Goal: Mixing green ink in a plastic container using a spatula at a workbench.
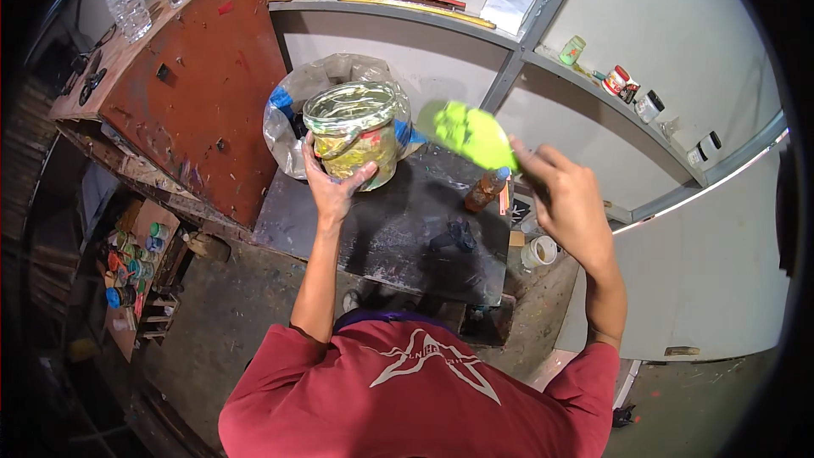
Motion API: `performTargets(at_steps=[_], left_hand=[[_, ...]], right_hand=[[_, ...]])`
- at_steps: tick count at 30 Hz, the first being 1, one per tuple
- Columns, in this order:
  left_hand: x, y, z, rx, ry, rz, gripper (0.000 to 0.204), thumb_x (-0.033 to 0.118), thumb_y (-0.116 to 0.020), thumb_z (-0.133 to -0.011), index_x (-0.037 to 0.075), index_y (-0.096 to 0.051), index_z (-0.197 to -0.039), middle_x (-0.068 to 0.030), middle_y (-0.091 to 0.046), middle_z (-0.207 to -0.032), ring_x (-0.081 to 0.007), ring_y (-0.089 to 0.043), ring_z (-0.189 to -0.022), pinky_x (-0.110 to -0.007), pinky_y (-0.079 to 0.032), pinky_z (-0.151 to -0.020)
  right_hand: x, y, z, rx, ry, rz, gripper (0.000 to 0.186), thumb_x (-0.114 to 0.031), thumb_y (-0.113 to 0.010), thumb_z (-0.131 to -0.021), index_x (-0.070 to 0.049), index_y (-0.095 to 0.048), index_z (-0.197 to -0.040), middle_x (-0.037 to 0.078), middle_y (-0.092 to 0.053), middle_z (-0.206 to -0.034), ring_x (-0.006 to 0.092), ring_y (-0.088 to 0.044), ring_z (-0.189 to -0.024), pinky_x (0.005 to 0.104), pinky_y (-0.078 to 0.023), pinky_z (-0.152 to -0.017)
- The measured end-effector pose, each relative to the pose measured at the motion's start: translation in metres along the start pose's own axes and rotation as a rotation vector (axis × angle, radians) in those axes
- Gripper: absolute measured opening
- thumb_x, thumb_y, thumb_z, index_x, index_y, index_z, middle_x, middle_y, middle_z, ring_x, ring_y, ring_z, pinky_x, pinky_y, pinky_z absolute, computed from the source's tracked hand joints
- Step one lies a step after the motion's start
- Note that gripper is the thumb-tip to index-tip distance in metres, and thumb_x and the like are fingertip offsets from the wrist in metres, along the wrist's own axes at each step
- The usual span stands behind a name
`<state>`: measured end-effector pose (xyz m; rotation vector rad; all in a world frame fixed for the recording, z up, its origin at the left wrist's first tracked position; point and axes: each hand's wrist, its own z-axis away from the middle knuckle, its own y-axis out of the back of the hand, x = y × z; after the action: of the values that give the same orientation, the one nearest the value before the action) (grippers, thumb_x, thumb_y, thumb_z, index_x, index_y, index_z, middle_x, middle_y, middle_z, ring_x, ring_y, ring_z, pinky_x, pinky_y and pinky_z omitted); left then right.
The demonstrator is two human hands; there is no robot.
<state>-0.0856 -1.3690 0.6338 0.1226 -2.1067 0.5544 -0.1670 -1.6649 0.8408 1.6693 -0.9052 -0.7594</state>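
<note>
My left hand (331,187) grips the lower side of a paint-smeared bucket (366,146), thumb and fingers spread around it, above the dark table. Streaks of white, green and yellow paint cover the bucket's rim and walls. Out to the right, my right hand (566,199) is closed on the end of a flat, rounded paddle-like tool coated in neon yellow-green paint (476,134). That tool is raised over the table, apart from the bucket; its exact kind is unclear. Behind the bucket stands a clear plastic bag (292,85) with blue patches.
A brown bottle (482,192) and a dark crumpled thing (458,236) are on the dark table (398,246). A reddish-brown cabinet (199,97) stands left. Jars line the wall shelf (593,76). A white tub (539,252) is beyond the table's right edge. Paint pots (127,271) sit lower left.
</note>
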Motion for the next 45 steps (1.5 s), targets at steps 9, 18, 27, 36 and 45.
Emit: performTargets(at_steps=[9,18,27,36,45], left_hand=[[-0.029,0.037,0.018,-0.292,0.544,0.957,0.102,0.045,-0.085,-0.071,0.008,-0.041,-0.155,-0.0135,-0.05,-0.154,-0.0344,-0.058,-0.131,-0.054,-0.049,-0.111],[-0.015,0.01,0.032,-0.463,0.78,1.47,0.108,0.072,-0.07,-0.079,0.006,-0.036,-0.158,-0.0284,-0.05,-0.146,-0.0522,-0.058,-0.12,-0.064,-0.052,-0.101],[-0.009,0.019,0.056,-0.485,0.841,1.321,0.075,0.055,-0.054,-0.098,0.004,-0.041,-0.152,-0.0265,-0.057,-0.124,-0.0423,-0.063,-0.104,-0.056,-0.061,-0.088],[-0.002,0.004,0.076,-0.526,0.983,1.597,0.078,0.061,-0.054,-0.096,0.0,-0.048,-0.144,-0.0277,-0.057,-0.117,-0.045,-0.065,-0.096,-0.058,-0.059,-0.082],[0.006,-0.015,0.083,-0.566,0.93,1.81,0.066,0.041,-0.049,-0.105,-0.003,-0.033,-0.152,-0.026,-0.057,-0.109,-0.0408,-0.07,-0.091,-0.056,-0.063,-0.072]], right_hand=[[0.028,-0.027,0.009,0.241,-0.02,-0.327,0.045,-0.002,-0.063,-0.096,-0.003,-0.06,-0.141,0.02,-0.06,-0.09,0.0377,-0.058,-0.073,0.0412,-0.049,-0.072],[0.026,-0.052,0.03,0.281,0.025,-0.545,0.047,0.002,-0.063,-0.095,-0.006,-0.061,-0.141,0.024,-0.064,-0.094,0.039,-0.061,-0.079,0.0332,-0.053,-0.081],[0.037,-0.076,0.043,0.052,-0.173,-0.956,0.031,-0.003,-0.05,-0.103,0.006,-0.064,-0.129,0.011,-0.074,-0.093,0.0126,-0.061,-0.066,0.0269,-0.051,-0.061],[0.036,-0.095,0.047,0.341,0.015,-0.661,0.036,0.004,-0.068,-0.091,0.003,-0.069,-0.127,0.012,-0.072,-0.097,0.018,-0.066,-0.077,0.0305,-0.054,-0.071],[0.055,-0.098,0.032,0.657,0.198,-0.334,0.048,0.008,-0.081,-0.077,-0.004,-0.074,-0.122,0.013,-0.072,-0.098,0.0249,-0.069,-0.078,0.0316,-0.055,-0.069]])
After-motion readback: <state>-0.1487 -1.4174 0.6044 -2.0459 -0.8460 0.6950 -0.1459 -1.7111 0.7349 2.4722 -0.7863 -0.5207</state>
